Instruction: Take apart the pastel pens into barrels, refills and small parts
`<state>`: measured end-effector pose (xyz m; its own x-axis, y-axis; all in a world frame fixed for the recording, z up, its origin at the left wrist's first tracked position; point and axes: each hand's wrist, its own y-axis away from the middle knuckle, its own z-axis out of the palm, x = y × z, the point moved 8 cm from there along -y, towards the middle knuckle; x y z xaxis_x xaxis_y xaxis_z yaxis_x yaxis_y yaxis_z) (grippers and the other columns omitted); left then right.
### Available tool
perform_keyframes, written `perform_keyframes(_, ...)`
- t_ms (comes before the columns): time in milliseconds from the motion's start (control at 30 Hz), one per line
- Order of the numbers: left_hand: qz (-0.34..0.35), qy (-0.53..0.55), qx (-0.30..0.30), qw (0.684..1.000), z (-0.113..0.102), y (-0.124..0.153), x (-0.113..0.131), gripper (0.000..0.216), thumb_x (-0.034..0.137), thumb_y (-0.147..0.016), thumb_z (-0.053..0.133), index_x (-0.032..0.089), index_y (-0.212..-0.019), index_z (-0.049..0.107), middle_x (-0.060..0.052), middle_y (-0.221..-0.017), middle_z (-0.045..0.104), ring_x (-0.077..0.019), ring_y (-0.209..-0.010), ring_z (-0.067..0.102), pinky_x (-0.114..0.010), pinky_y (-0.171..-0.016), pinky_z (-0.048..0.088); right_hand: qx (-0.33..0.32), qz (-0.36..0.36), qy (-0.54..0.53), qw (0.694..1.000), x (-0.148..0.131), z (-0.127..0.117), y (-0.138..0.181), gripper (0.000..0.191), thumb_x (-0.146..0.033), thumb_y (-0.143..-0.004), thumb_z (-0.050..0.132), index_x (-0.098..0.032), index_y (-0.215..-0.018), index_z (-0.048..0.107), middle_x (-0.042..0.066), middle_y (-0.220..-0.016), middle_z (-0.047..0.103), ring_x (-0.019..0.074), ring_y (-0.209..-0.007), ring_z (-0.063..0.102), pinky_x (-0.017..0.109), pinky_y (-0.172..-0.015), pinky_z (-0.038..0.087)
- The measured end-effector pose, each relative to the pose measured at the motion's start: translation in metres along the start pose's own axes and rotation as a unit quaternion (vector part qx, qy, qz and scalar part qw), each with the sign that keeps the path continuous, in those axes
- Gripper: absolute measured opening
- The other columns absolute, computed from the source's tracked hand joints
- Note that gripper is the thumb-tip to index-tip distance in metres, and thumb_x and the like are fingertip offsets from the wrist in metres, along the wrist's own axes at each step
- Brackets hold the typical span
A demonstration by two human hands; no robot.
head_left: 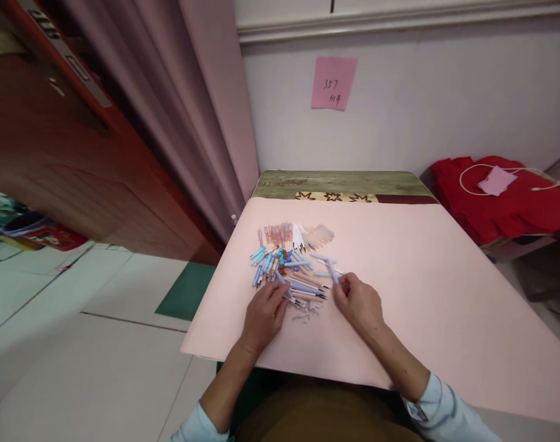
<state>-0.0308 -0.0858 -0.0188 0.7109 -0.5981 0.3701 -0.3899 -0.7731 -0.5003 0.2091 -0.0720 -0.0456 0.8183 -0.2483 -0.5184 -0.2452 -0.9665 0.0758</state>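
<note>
My right hand (361, 302) pinches a pale lavender pen barrel (332, 270), which points up and away from me. My left hand (263, 314) is closed at the near left of the pile, its fingertips on a lavender pen part (281, 279). Between the hands lie white pen refills with dark tips (310, 294) and peach-coloured barrels. Blue and lavender pen parts (267, 265) are heaped just beyond my left hand. Small whitish plugs (307, 312) are scattered in front of the pile. Farther back are rows of pinkish patterned barrels (278, 234), white refills (298, 236) and clear pale pieces (320, 235).
A pale pink sheet (427, 294) covers the table, with a green wood-patterned strip (344, 182) at its far edge. Red cloth (464, 205) with a cable lies to the right. A curtain (206, 92) and a wooden door (100, 166) stand on the left.
</note>
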Motion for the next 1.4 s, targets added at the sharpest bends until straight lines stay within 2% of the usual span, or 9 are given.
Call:
perform_keyframes(167,-0.052,0.018,0.067,0.996,-0.015,-0.008,-0.013,0.030,0.021,-0.090,0.056,0.023,-0.119,0.061,-0.008,-0.108,0.062,-0.0191,-0.103,0.061,-0.034,-0.093,0.051,-0.004,-0.047,-0.033,0.998,-0.002,0.000,0.003,0.013,-0.033,-0.085,0.050,-0.023,-0.090,0.058,-0.003,-0.066,0.064,0.0139,-0.058,0.056,0.025,-0.056,0.033)
perform_keyframes(233,-0.073,0.020,0.068,0.995,-0.015,-0.021,-0.021,0.027,0.022,-0.091,0.055,0.023,-0.116,0.062,-0.007,-0.108,0.062,-0.0188,-0.102,0.061,-0.033,-0.092,0.051,0.002,-0.077,-0.015,0.997,-0.004,-0.001,0.003,0.017,-0.033,-0.087,0.049,-0.024,-0.095,0.060,-0.002,-0.073,0.067,0.0146,-0.061,0.058,0.025,-0.058,0.035)
perform_keyframes(367,-0.071,-0.005,0.015,0.997,-0.002,-0.058,-0.028,0.027,0.023,-0.090,0.056,0.025,-0.116,0.062,-0.006,-0.107,0.061,-0.0204,-0.104,0.058,-0.035,-0.091,0.049,0.006,-0.124,0.011,0.992,-0.007,-0.006,-0.002,0.025,-0.034,-0.088,0.048,-0.024,-0.104,0.065,0.001,-0.087,0.070,0.0158,-0.069,0.062,0.027,-0.064,0.040)
perform_keyframes(533,-0.047,-0.053,-0.075,0.995,0.020,-0.084,-0.026,0.021,0.016,-0.085,0.060,0.023,-0.103,0.066,-0.006,-0.097,0.061,-0.0225,-0.100,0.057,-0.038,-0.088,0.048,0.021,-0.100,-0.015,0.995,-0.001,-0.022,-0.024,0.028,-0.037,-0.089,0.049,-0.027,-0.109,0.067,0.001,-0.092,0.069,0.0158,-0.075,0.063,0.028,-0.069,0.043)
perform_keyframes(633,-0.048,-0.077,-0.113,0.989,0.028,-0.088,-0.027,0.013,0.012,-0.083,0.060,0.021,-0.091,0.066,-0.006,-0.091,0.060,-0.0227,-0.096,0.057,-0.038,-0.086,0.047,0.020,-0.091,0.004,0.996,-0.002,-0.024,-0.042,0.030,-0.036,-0.090,0.050,-0.028,-0.114,0.066,0.002,-0.103,0.067,0.0160,-0.081,0.063,0.027,-0.069,0.042)
perform_keyframes(733,-0.050,-0.084,-0.119,0.988,0.026,-0.091,-0.028,0.012,0.012,-0.084,0.059,0.021,-0.088,0.065,-0.006,-0.091,0.061,-0.0227,-0.096,0.057,-0.037,-0.086,0.046,0.000,-0.097,0.014,0.995,-0.008,-0.017,-0.057,0.034,-0.037,-0.091,0.051,-0.028,-0.121,0.063,0.003,-0.106,0.064,0.0162,-0.087,0.062,0.026,-0.069,0.041)
perform_keyframes(1100,-0.093,-0.040,-0.037,0.994,-0.018,-0.078,-0.047,0.020,0.018,-0.089,0.054,0.024,-0.103,0.067,-0.004,-0.095,0.065,-0.0183,-0.092,0.060,-0.031,-0.081,0.049,-0.038,-0.110,-0.031,0.993,-0.029,0.000,-0.058,0.021,-0.026,-0.087,0.053,-0.028,-0.098,0.071,0.000,-0.090,0.068,0.0147,-0.080,0.061,0.024,-0.068,0.039)
perform_keyframes(1233,-0.071,-0.040,-0.053,0.995,-0.015,-0.082,-0.041,0.020,0.017,-0.090,0.052,0.024,-0.102,0.067,-0.004,-0.093,0.065,-0.0182,-0.094,0.059,-0.031,-0.082,0.049,-0.062,-0.132,-0.042,0.988,-0.033,0.005,-0.054,0.021,-0.026,-0.085,0.055,-0.029,-0.097,0.072,-0.001,-0.091,0.069,0.0153,-0.082,0.062,0.024,-0.069,0.040)
perform_keyframes(1400,-0.039,-0.029,-0.076,0.996,-0.007,-0.086,-0.033,0.020,0.016,-0.090,0.053,0.025,-0.098,0.069,-0.004,-0.095,0.065,-0.0179,-0.094,0.060,-0.031,-0.083,0.050,-0.037,-0.106,-0.049,0.992,-0.034,-0.002,-0.066,0.022,-0.035,-0.086,0.057,-0.027,-0.099,0.072,0.001,-0.088,0.070,0.0165,-0.080,0.063,0.025,-0.069,0.041)
